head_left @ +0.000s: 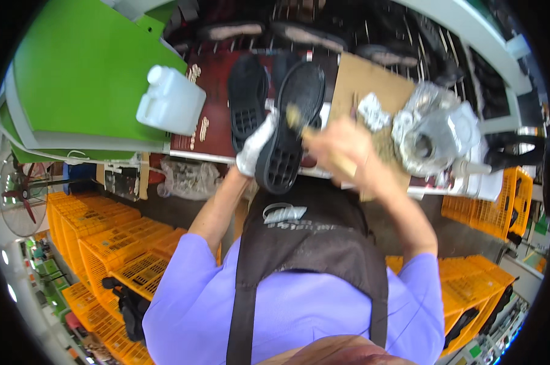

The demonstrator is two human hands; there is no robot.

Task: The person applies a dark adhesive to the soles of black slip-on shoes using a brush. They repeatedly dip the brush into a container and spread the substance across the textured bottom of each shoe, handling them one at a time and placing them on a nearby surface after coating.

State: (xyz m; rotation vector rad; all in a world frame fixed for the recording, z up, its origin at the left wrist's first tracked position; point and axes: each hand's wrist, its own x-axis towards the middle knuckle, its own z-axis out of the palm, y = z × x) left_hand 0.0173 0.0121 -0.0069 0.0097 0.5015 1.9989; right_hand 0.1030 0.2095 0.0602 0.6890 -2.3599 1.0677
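My left hand (258,145), in a white glove, grips a black shoe sole (282,159) by its left edge, with the sole's gridded heel toward me. A brush (294,115) with pale bristles and a wooden handle is in my right hand (349,146), which is bare and smeared by motion. The bristles are over the middle of the sole; whether they touch it I cannot tell. Just left of it, another black sole (247,82) lies on the dark red tabletop (217,79). Part of a further dark sole (284,64) shows behind the held one.
On the left stands a white plastic jug (180,100) beside a large green panel (98,73). Cardboard (351,76), crumpled white material (373,112) and a plastic-wrapped translucent container (439,137) sit right. Behind is a rack with dark footwear (232,30). Orange crates (104,234) flank me.
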